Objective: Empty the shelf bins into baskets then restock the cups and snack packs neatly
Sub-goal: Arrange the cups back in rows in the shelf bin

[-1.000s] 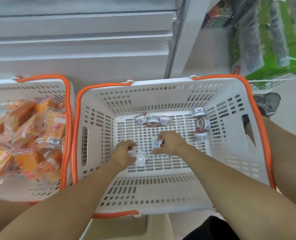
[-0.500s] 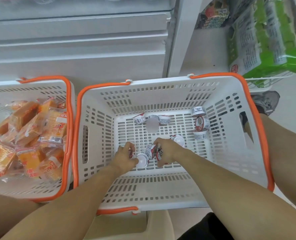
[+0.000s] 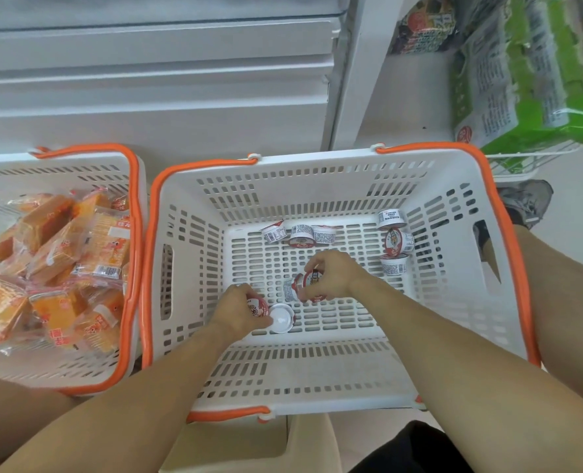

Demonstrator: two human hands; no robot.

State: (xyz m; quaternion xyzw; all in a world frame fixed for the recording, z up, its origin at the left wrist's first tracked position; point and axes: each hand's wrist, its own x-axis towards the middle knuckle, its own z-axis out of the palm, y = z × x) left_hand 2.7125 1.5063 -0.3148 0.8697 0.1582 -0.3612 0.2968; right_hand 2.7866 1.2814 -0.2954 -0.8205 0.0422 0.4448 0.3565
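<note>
Down in the basket (image 3: 454,302) both hands were gathering cups: the right hand (image 3: 331,278) pinched two red-lidded ones, the left hand (image 3: 240,310) curled round another beside an upturned cup (image 3: 281,318). Loose cups (image 3: 394,242) lay beyond, nearer the right. Snack packs (image 3: 58,274) filled the left basket (image 3: 136,233). Labels were too small to read.

Shop, shopping baskets (image 3: 501,213), stocked shelves (image 3: 522,80)

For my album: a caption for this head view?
Both hands, left and right, gather small cups from a white basket.
</note>
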